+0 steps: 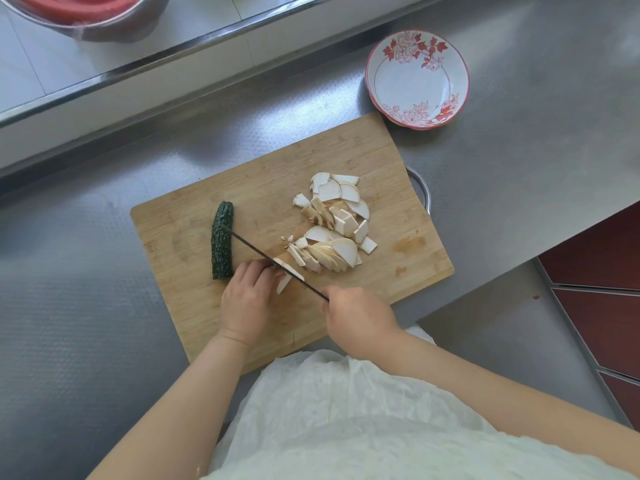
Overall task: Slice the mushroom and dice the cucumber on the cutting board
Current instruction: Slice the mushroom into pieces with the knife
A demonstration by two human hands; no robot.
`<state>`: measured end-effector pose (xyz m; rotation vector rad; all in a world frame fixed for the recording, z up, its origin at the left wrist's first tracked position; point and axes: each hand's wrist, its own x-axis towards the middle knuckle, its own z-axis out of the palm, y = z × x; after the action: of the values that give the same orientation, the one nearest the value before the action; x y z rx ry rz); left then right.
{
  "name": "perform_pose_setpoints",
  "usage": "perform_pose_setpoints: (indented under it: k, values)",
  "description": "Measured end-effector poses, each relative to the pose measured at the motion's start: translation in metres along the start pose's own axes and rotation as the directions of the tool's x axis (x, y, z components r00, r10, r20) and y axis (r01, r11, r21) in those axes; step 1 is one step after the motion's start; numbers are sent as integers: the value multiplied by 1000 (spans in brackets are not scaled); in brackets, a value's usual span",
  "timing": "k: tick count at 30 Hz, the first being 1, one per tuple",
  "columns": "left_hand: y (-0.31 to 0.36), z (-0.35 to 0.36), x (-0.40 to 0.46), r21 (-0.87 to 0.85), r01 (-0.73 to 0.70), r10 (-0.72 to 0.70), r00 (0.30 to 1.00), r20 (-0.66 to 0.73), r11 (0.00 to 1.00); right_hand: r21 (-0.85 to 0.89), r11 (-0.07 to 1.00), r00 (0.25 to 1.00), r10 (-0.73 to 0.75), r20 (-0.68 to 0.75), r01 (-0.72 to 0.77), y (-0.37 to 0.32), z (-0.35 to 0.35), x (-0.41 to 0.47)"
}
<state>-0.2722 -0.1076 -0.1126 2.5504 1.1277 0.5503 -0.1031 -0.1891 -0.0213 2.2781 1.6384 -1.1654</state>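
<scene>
A wooden cutting board lies on the steel counter. A dark green cucumber piece rests whole near the board's left side. White mushroom slices are heaped on the right half. My left hand presses a last piece of mushroom onto the board, its fingers curled over it. My right hand grips the handle of a knife, seen edge-on. The blade runs from my right hand up-left, past the fingers of my left hand, with its tip at the cucumber.
A white bowl with red flowers stands empty beyond the board's far right corner. A metal bowl holding something red sits on the raised ledge at the top left. The counter edge drops off to the right, with a red floor below.
</scene>
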Motion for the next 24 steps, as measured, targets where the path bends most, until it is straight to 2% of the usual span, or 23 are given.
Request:
perform_pose_setpoints:
  k: [7, 24]
  values:
    - [1, 0, 2, 1, -38, 38, 999, -22, 999, -85, 996, 1000, -6, -10, 5, 1, 3, -1]
    - [1, 3, 0, 24, 9, -9, 1000, -10, 1000, -141, 989, 998, 49, 43, -43, -18, -2, 11]
